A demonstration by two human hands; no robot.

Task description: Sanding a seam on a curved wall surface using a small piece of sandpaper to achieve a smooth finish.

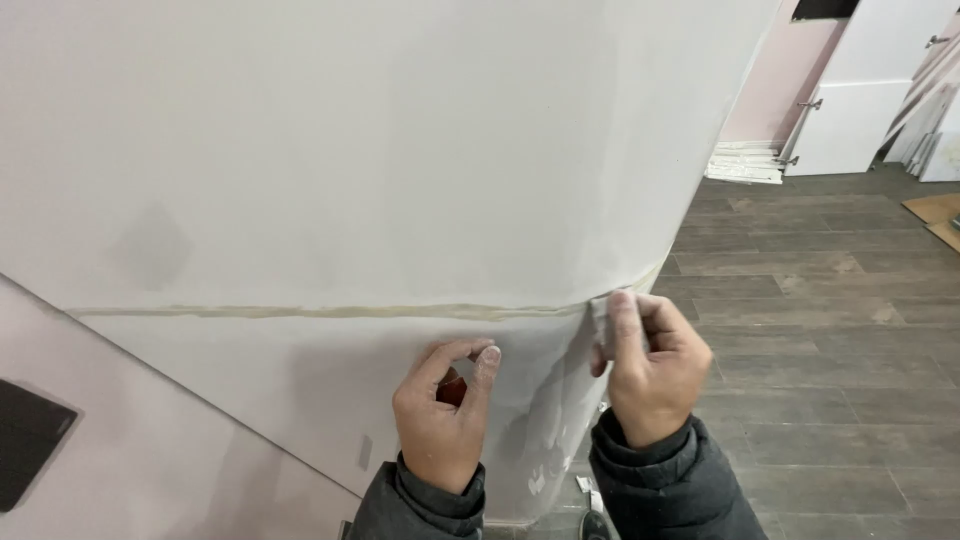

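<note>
Head view: one white wall (pixel 350 130) is crossed by one yellowish tape seam (pixel 300 312), and sanding appears partly done, with dull patches left below it. One left hand (pixel 445 415) is pressed against the wall at 6 o'clock, fingers (pixel 487 365) curled, nothing visibly held. One right hand (pixel 650 365), at 4 o'clock, is closed around one grey sanding pad (pixel 603 322) at the corner, on the seam's end.

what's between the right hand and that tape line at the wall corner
Nothing visible. The right hand presses a small grey sanding pad against the wall corner, at the end of the yellowish tape line. The left hand rests on the wall below it.
</note>
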